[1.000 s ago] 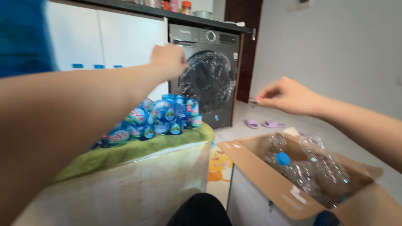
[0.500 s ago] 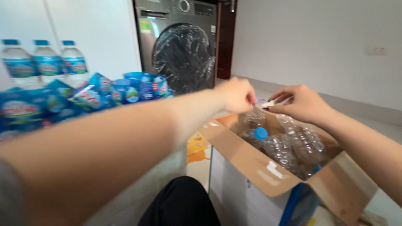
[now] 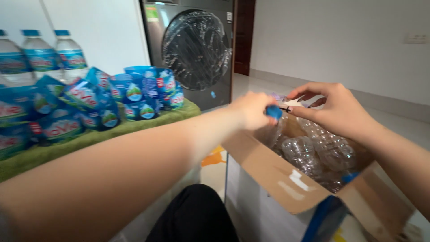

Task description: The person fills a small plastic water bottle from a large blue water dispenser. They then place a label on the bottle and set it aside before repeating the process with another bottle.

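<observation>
Fingers of left hand [image 3: 251, 110] closed on blue-capped bottle [image 3: 274, 112], right hand [image 3: 333, 107] pinching small cutter [image 3: 293, 103]; many stripped bottles [image 3: 313, 152] already boxed, three labelled bottles [image 3: 42, 56] left.

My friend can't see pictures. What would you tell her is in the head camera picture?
Two bare hands meet above an open cardboard box of empty clear plastic bottles: the left hand grips a bottle's blue cap, and the right hand pinches a small white piece beside it. Left of them, blue bottle labels are piled on a green cloth.
</observation>
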